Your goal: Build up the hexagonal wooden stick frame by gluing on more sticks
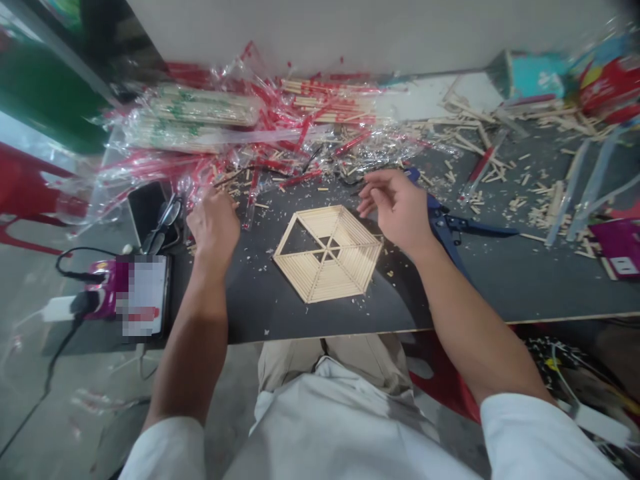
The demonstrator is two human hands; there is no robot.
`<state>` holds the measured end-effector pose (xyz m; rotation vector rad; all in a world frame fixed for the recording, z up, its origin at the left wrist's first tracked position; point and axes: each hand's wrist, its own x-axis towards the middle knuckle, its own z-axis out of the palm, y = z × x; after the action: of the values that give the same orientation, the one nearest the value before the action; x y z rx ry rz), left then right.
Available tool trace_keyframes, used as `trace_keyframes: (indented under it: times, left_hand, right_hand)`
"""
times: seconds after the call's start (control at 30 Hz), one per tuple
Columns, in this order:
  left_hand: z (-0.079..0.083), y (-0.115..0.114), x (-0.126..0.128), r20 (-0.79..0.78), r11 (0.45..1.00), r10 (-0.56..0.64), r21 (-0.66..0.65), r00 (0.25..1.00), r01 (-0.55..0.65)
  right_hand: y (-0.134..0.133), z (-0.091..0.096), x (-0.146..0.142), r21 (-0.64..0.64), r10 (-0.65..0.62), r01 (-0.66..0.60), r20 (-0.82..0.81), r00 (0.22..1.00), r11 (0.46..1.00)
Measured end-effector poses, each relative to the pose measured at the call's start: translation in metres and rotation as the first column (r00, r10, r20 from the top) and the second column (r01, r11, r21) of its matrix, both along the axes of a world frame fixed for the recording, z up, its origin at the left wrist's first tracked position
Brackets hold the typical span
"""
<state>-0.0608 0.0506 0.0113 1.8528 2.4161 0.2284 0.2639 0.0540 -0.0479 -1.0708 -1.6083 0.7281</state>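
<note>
A flat hexagon [343, 270] built from thin wooden sticks lies on the dark table between my hands. Spokes divide it into wedges; the upper-left wedge shows a dark gap. To its left, my left hand [215, 223] is closed, fingers curled down by the plastic wrappers; whatever they hold is hidden. My right hand [397, 207] hovers by the hexagon's upper-right edge, fingers loosely bent and apart, with nothing visible in them. Blue-handled cutters [453, 230] lie just right of my right wrist, partly behind the forearm.
Bundled sticks [200, 110] in plastic and red wrappers [300, 133] cover the back. Cut stick pieces [545, 207] are scattered right. Glasses [163, 227], a dark phone [145, 207], a lit phone [147, 293] and a purple power strip [103, 287] sit left. The table's front edge [360, 335] is near my lap.
</note>
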Motion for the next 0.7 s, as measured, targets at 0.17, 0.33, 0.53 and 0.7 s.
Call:
trace_keyframes:
  times: [0.17, 0.33, 0.53, 0.7]
  left_hand:
    - [0.001, -0.003, 0.006, 0.027, 0.996, 0.023, 0.087, 0.999, -0.025]
    - [0.001, -0.005, 0.007, 0.053, 0.963, -0.174, 0.219, 0.983, 0.159]
    - [-0.009, -0.008, 0.015, 0.097, 0.891, -0.382, 0.302, 0.919, 0.339]
    - [-0.018, -0.008, 0.023, 0.087, 0.831, -0.524, 0.270, 0.847, 0.487]
  right_hand:
    - [-0.003, 0.008, -0.005, 0.002, 0.034, -0.034, 0.060, 0.998, 0.999]
    - [-0.006, 0.012, -0.007, 0.079, 0.117, -0.129, 0.139, 0.983, 0.989]
    - [-0.010, 0.014, -0.009, 0.048, 0.085, -0.096, 0.189, 0.978, 0.994]
    - [-0.009, 0.018, -0.010, 0.127, -0.016, -0.015, 0.238, 0.971, 0.992]
